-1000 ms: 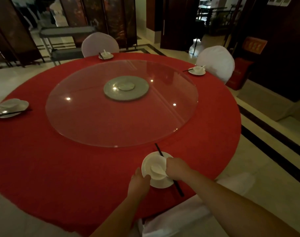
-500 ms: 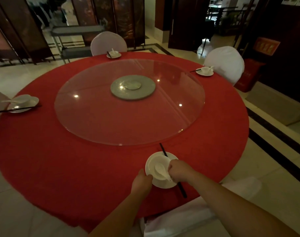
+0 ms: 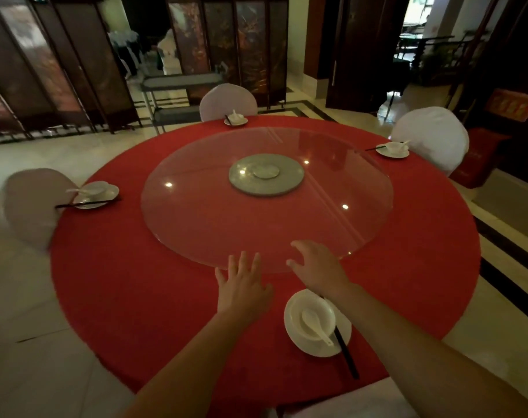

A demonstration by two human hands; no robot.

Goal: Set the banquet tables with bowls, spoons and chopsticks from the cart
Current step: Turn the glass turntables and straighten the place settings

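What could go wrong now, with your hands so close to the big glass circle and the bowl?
1. The arm behind the right hand passes over one side of the plate holding the bowl, spoon and chopsticks. Drawing it back low might knock the spoon out or sweep the chopsticks toward the table edge.
2. The right hand and left hand are open at the rim of the glass turntable. A push might spin it or smudge it.
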